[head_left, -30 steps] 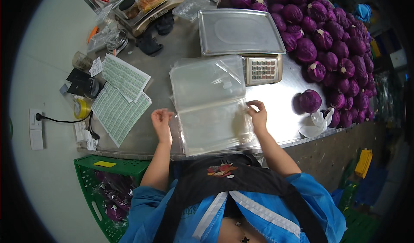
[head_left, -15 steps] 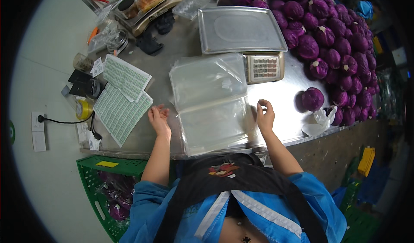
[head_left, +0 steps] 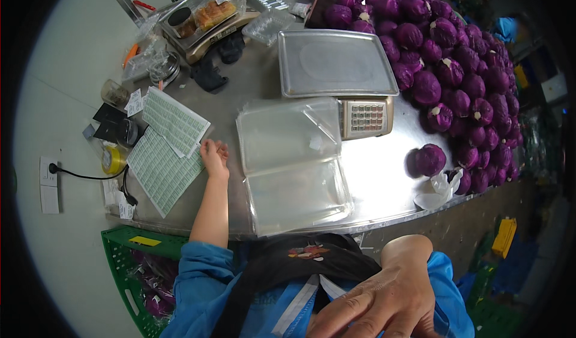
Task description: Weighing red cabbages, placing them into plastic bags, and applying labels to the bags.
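Clear plastic bags (head_left: 294, 197) lie flat on the table (head_left: 384, 182) in front of the person, in 2 overlapping portions, the nearer reaching close to the table's front edge. Neither hand is on them.

Risks: the bags look thin and slick, and nothing visible weighs them down; a brushing sleeve or forearm could skew the layers or drag them over the front edge. Their far right corner sits against the scale (head_left: 336, 62), beside its keypad, so a careless pull could snag there or press a key. The lone cabbage (head_left: 429, 160), being round, could roll if knocked. The left hand (head_left: 215, 155) is at the right edge of the printed sheets (head_left: 165, 173); a sideways sweep could shift them.

Pose: the left forearm extends forward from the lower edge, left of the bags, with the fingers loosely curled, not closed, and no object visible in them. Contact with the sheets cannot be confirmed. The right hand (head_left: 384, 296) is drawn back before the torso, close to the camera, back of the hand showing. Its fingers are partly spread; the tips are out of view, so any grip cannot be determined.
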`<control>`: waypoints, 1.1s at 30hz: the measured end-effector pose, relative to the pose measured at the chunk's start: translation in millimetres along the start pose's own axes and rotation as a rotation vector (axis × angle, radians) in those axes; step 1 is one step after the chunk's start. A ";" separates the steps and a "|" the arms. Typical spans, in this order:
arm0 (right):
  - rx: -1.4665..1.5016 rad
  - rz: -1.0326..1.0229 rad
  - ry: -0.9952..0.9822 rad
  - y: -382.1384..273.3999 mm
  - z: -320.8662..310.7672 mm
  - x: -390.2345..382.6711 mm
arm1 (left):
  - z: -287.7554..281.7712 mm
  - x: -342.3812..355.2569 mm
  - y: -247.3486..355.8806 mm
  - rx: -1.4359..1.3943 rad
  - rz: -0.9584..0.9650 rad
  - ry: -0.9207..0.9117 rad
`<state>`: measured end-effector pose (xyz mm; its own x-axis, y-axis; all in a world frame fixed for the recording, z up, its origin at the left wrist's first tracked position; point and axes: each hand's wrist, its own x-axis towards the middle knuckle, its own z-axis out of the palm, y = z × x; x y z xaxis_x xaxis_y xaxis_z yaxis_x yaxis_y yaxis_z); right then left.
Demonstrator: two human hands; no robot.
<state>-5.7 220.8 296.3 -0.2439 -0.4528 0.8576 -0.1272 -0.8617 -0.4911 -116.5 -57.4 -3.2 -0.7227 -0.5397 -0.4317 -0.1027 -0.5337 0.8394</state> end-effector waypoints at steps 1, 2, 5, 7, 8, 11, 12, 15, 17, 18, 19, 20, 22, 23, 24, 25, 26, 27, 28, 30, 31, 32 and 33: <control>0.003 0.001 -0.009 -0.4 -5.3 0.5 | 2.7 9.8 1.2 -0.074 0.003 0.083; 0.044 0.078 0.026 -3.0 -14.6 -0.3 | 3.4 18.9 3.6 -0.149 0.006 0.166; 0.021 0.275 0.248 -8.5 -36.1 -10.5 | 2.7 45.1 16.1 -0.318 0.098 0.334; 0.000 0.350 0.365 -9.6 -32.4 -16.1 | 1.6 52.7 28.5 -0.297 0.078 0.447; -0.009 0.413 0.438 -7.1 -32.0 -21.7 | -9.5 66.0 30.1 -0.270 0.081 0.517; -0.111 0.511 0.543 3.8 -36.7 -38.6 | -15.2 71.0 58.1 -0.284 0.105 0.661; -0.204 0.549 0.583 8.0 -39.8 -46.1 | -22.5 72.0 70.7 -0.249 0.253 0.519; -0.580 0.529 0.837 22.1 -69.7 -75.5 | 19.3 11.7 112.7 0.022 0.572 0.162; -0.972 0.738 0.942 23.2 -92.9 -69.2 | 38.6 -56.9 135.6 0.309 0.729 -0.258; -1.083 0.634 0.842 24.0 -111.3 -68.0 | 38.6 -86.6 143.6 0.364 0.712 -0.491; -1.165 0.624 0.854 28.6 -129.7 -70.7 | 38.4 -115.5 158.6 0.450 0.679 -0.729; -1.247 0.615 0.861 33.7 -143.6 -72.8 | 36.4 -136.3 170.0 0.533 0.639 -0.962; -0.982 0.697 0.892 34.5 -158.2 -69.4 | 36.8 -154.4 179.1 0.500 0.684 -1.014; -0.712 0.770 0.905 33.0 -159.8 -69.4 | 36.6 -158.9 180.0 0.462 0.728 -1.062; -0.512 0.809 0.892 28.3 -155.6 -62.5 | 33.9 -161.4 180.2 0.466 0.731 -1.064; -0.511 0.804 0.893 28.5 -152.0 -64.3 | 31.0 -162.9 180.5 0.496 0.682 -0.924; -0.571 0.811 0.925 29.5 -146.7 -67.9 | 28.2 -163.4 180.8 0.522 0.632 -0.785; -0.628 0.821 0.956 30.1 -142.1 -71.7 | 22.1 -163.5 180.0 0.526 0.632 -0.784; -0.490 0.905 0.972 25.2 -144.5 -80.6 | 14.9 -160.9 178.1 0.543 0.611 -0.759; -0.538 0.848 0.982 18.7 -133.6 -86.1 | 10.6 -160.8 173.7 0.560 0.588 -0.735; -0.587 0.792 0.990 15.6 -128.5 -88.6 | 11.6 -162.4 171.1 0.521 0.452 -0.709; -0.634 0.816 0.986 13.6 -129.0 -97.3 | 13.0 -164.6 168.3 0.479 0.315 -0.681; -0.634 0.817 0.989 8.6 -128.4 -100.8 | 15.3 -168.8 164.1 0.481 0.313 -0.683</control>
<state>-105.7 288.3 186.1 -0.9809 -0.1935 -0.0212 0.0366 -0.0767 -0.9964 -21.9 -43.9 212.5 -0.9996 -0.0273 0.0028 0.0031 -0.0128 0.9999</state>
